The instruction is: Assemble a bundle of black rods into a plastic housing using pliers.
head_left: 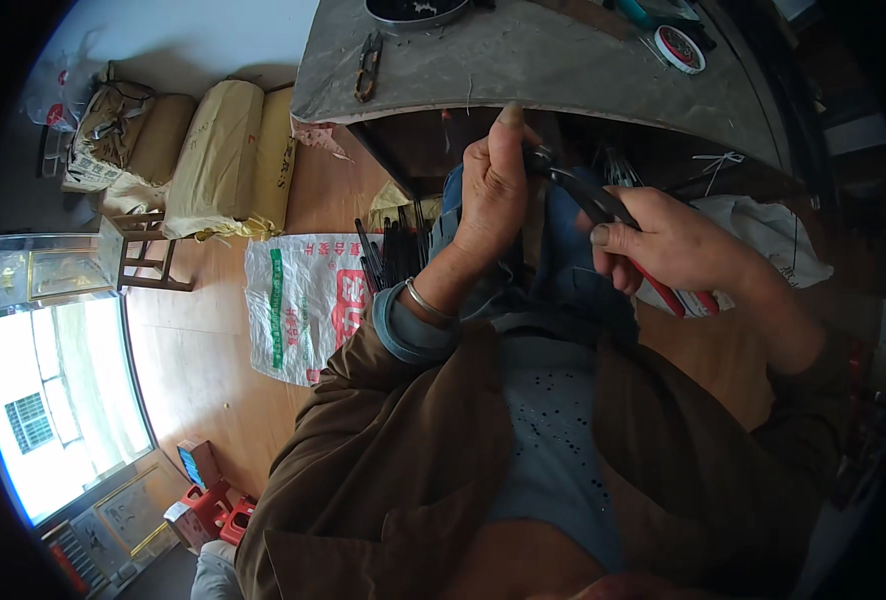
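My right hand (678, 240) is closed around a pair of pliers (603, 200) with dark metal jaws and red grips. The pliers' jaws reach up to the fingers of my left hand (498, 185). That hand is closed, its thumb pointing up, just in front of the table's edge. A small dark piece seems to lie between its fingers and the jaws, but its kind is too hidden to tell. Both hands are above my lap. To the left of my legs, several thin black rods (398, 248) stand in a bundle.
A grey worktable (523, 70) spans the far side, bearing a slim dark hand tool (368, 68), a dark pan (418, 12) and a round tin (680, 50). Printed white sacking (303, 300), wrapped brown bundles (223, 150) and a wooden stool (148, 260) are at left; a white sack (773, 235) lies right.
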Demonstrator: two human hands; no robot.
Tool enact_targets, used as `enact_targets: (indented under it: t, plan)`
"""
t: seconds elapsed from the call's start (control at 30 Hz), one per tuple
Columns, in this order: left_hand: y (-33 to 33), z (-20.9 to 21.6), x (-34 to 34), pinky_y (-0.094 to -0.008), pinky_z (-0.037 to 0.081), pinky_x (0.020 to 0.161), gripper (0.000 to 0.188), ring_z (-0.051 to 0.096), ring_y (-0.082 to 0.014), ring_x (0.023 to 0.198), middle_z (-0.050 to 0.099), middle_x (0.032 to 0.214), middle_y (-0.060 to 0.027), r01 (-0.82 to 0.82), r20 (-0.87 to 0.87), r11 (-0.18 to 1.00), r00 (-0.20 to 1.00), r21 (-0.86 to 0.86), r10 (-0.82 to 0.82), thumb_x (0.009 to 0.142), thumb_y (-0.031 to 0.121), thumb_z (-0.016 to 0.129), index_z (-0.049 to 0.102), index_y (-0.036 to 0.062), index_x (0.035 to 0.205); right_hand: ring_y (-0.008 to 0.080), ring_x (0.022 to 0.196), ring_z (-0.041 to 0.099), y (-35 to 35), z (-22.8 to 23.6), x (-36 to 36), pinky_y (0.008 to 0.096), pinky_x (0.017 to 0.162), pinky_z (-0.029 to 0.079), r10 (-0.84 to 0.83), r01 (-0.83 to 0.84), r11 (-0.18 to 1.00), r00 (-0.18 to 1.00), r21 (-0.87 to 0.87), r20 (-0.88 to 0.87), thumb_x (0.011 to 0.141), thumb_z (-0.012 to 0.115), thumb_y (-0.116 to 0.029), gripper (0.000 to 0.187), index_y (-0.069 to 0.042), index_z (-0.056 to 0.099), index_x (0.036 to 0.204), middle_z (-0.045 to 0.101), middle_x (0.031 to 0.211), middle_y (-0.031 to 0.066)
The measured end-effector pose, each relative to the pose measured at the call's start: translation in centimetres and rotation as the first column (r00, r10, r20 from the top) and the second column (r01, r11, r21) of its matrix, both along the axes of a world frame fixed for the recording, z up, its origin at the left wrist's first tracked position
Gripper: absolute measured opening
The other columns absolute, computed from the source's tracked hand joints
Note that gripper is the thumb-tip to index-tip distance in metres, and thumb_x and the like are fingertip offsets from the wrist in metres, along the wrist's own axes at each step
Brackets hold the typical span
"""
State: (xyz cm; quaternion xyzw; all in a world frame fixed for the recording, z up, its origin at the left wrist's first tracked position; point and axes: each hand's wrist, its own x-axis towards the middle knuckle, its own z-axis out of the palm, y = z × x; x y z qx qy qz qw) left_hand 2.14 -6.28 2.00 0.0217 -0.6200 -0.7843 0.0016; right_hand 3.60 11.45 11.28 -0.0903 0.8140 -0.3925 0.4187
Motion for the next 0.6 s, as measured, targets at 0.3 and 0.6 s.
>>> enact_targets:
  t: [0.3, 0.6]
  plan:
    - [0.7, 0.3, -0.3, -0.0221, 0.032, 0.048, 0.059, 0.042, -0.0056, 0.051, 0.046, 0.053, 0.0011, 0.072, 0.001, 0.995, 0.997, 0.062, -0.072, 0.098, 0.051, 0.04, 0.058, 0.0012, 0.073, 0.0041, 0.049, 0.045, 0.8, 1.7, -0.8, 0.0216, 0.045, 0.042, -0.046, 0.044, 0.999, 0.987, 0.016, 0.152, 0.097, 0.047, -0.013, 0.016, 0.0, 0.051, 0.105, 0.048, 0.064, -0.0018]
    - [0.2, 1.3, -3.0, -0.0234, 0.033, 0.048, 0.056, 0.042, -0.006, 0.049, 0.049, 0.056, 0.0011, -0.032, -0.074, 0.997, 0.997, 0.077, 0.038, 0.101, 0.045, 0.034, 0.065, 0.0026, 0.082, 0.0174, 0.059, 0.054, 0.6, -3.3, -3.9, 0.0327, 0.055, 0.044, 0.013, -0.058, 0.994, 0.896, -0.09, -0.444, 0.093, 0.054, -0.018, 0.02, 0.0, 0.052, 0.103, 0.053, 0.068, 0.0049]
